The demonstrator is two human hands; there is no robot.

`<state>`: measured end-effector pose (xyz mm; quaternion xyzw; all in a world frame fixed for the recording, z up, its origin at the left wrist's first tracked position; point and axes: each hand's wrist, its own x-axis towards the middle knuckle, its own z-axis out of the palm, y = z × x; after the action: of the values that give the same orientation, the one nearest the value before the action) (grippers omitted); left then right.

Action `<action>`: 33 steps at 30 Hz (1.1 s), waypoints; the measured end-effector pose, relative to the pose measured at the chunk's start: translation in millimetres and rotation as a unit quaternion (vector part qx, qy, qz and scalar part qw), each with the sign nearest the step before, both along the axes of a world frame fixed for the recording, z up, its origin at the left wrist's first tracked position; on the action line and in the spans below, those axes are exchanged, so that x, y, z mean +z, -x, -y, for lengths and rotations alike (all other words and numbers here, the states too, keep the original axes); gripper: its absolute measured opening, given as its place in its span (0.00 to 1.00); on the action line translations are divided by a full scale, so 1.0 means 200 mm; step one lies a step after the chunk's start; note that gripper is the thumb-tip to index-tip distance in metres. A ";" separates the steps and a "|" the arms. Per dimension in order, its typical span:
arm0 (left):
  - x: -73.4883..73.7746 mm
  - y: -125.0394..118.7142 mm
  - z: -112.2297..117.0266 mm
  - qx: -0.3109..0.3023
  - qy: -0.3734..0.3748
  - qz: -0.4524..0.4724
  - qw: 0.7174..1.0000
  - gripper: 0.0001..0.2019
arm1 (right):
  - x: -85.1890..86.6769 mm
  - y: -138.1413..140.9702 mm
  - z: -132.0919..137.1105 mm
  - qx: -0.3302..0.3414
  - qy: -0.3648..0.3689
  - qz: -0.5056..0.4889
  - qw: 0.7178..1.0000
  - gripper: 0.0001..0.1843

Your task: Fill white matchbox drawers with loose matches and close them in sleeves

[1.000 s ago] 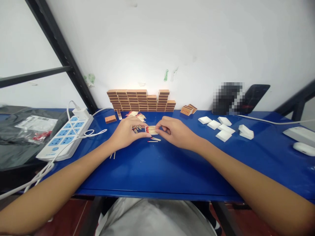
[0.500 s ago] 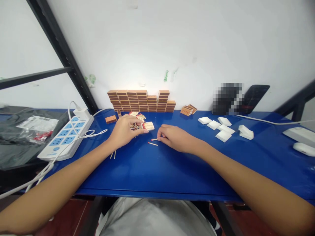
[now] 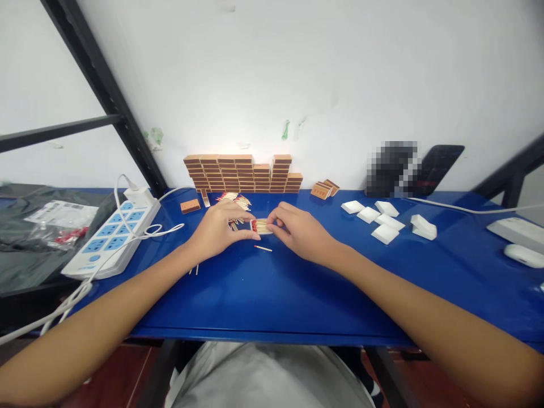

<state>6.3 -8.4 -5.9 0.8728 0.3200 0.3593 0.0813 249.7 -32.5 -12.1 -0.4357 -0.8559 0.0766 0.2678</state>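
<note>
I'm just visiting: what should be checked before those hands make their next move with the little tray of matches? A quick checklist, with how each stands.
1. Left hand gripping the tray: ok, thumb and fingers hold its left end.
2. Right hand pinching a match: cannot tell; its fingertips are at the tray's right end.
3. Matches in the tray lined up: ok, the visible red heads are at the left.
4. Front of the tray free of strays: not ok, a loose match lies on the blue table.
5. Matchbox stack standing: ok, upright by the wall.
</note>
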 end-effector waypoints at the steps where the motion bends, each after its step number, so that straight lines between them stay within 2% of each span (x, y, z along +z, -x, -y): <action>1: 0.00 0.00 0.00 -0.007 0.000 -0.003 1.000 0.19 | -0.01 0.00 0.00 0.001 -0.002 -0.002 1.000 0.04; 7: 0.00 -0.01 0.01 -0.011 0.006 -0.003 1.000 0.18 | 0.01 0.00 0.01 0.009 -0.017 0.008 1.000 0.06; 11: -0.01 0.01 -0.01 0.022 0.000 0.012 1.000 0.19 | 0.04 -0.02 0.00 -0.005 -0.029 0.025 0.999 0.06; 14: -0.03 0.03 -0.04 0.062 -0.012 0.017 0.998 0.19 | 0.06 -0.05 -0.03 -0.047 -0.036 0.041 0.997 0.06; 17: -0.05 0.04 -0.06 0.104 -0.011 0.021 0.994 0.21 | 0.05 -0.09 -0.07 -0.092 -0.012 0.077 0.993 0.10; 20: -0.05 0.05 -0.06 0.135 -0.006 0.016 0.991 0.20 | 0.04 -0.10 -0.08 -0.108 0.043 0.106 0.988 0.14; 23: -0.03 0.05 -0.06 0.147 0.004 0.006 0.989 0.19 | 0.03 -0.09 -0.06 -0.097 0.100 0.120 0.983 0.10; 27: -0.03 0.04 -0.05 0.143 0.012 0.003 0.990 0.19 | 0.04 -0.03 0.00 -0.070 0.119 0.102 0.985 0.06; 33: -0.02 0.04 -0.04 0.141 0.022 -0.001 0.990 0.18 | 0.03 0.06 0.08 -0.030 0.141 0.047 0.988 0.09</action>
<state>-1.0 -0.7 -10.4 0.8174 0.4476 0.3593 0.0490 238.5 -47.9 -5.1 -0.4980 -0.8346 0.1675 0.1652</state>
